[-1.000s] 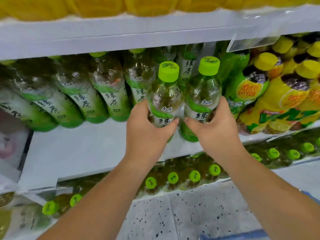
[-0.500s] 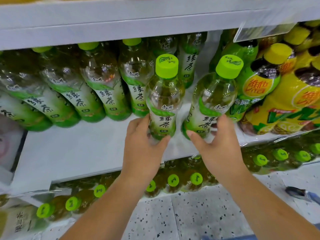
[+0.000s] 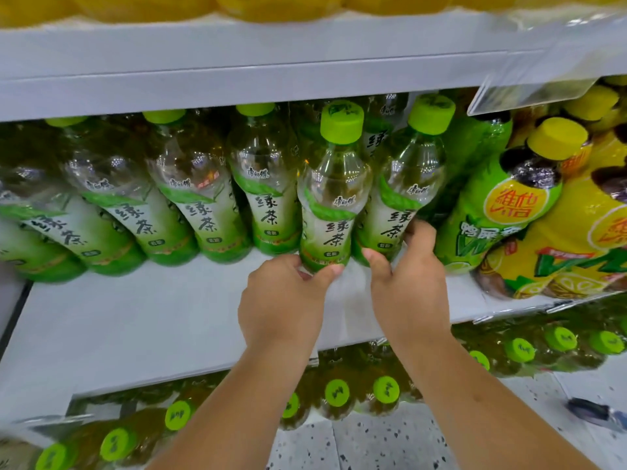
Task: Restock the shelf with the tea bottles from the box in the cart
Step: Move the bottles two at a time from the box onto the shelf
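Tea bottles (image 3: 330,212) pushed back into the row (image 3: 203,215); heavy, slick bases are gripped by left hand (image 3: 281,307) and right hand (image 3: 407,293)

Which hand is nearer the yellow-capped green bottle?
Right. The right hand grips a tea bottle beside the yellow-capped bottle; the left hand grips a second tea bottle farther left.

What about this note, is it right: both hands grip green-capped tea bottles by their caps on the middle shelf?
Not quite. The head view shows the left hand gripping the left tea bottle and the right hand gripping the right tea bottle near their bases, not by their caps. The rest holds: green caps, middle shelf.
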A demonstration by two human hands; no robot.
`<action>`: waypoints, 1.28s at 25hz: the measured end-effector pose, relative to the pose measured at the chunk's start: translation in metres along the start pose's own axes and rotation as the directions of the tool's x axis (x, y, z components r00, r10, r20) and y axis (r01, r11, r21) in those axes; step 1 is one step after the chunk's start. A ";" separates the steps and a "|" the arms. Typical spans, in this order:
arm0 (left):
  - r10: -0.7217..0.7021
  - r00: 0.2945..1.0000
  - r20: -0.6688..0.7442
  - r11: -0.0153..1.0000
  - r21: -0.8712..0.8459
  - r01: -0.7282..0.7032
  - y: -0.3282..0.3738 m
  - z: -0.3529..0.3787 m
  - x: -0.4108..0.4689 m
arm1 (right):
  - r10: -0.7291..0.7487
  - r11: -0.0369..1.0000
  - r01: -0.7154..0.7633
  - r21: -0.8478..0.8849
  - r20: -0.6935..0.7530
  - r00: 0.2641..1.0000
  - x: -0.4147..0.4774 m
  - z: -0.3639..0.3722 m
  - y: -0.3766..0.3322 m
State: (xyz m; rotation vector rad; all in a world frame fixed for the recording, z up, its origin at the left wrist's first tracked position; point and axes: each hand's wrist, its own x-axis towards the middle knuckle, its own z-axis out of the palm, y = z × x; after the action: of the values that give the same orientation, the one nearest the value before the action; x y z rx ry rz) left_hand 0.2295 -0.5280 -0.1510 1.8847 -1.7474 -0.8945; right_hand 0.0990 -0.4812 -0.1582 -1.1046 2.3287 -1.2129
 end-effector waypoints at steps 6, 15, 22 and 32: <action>0.001 1.000 0.015 0.992 0.129 -0.003 0.012 0.014 0.015 | -0.009 0.998 0.011 0.055 -0.035 0.999 0.015 0.009 0.006; -0.002 0.997 -0.075 0.999 0.052 0.006 0.013 0.020 0.015 | -0.033 0.998 0.038 0.053 -0.093 0.995 0.022 0.018 0.018; -0.043 0.994 -0.097 0.998 0.051 0.048 0.019 0.022 0.013 | -0.041 0.999 0.040 -0.017 -0.104 0.994 0.024 0.022 0.022; -0.056 0.992 -0.112 0.995 0.070 0.064 0.020 0.024 0.013 | -0.004 0.994 0.003 -0.112 -0.011 1.000 0.029 0.022 0.019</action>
State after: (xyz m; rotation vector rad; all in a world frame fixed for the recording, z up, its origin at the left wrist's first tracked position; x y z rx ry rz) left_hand 0.1985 -0.5401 -0.1566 2.0032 -1.6879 -0.7412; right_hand 0.0822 -0.5085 -0.1839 -1.1410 2.4303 -1.1048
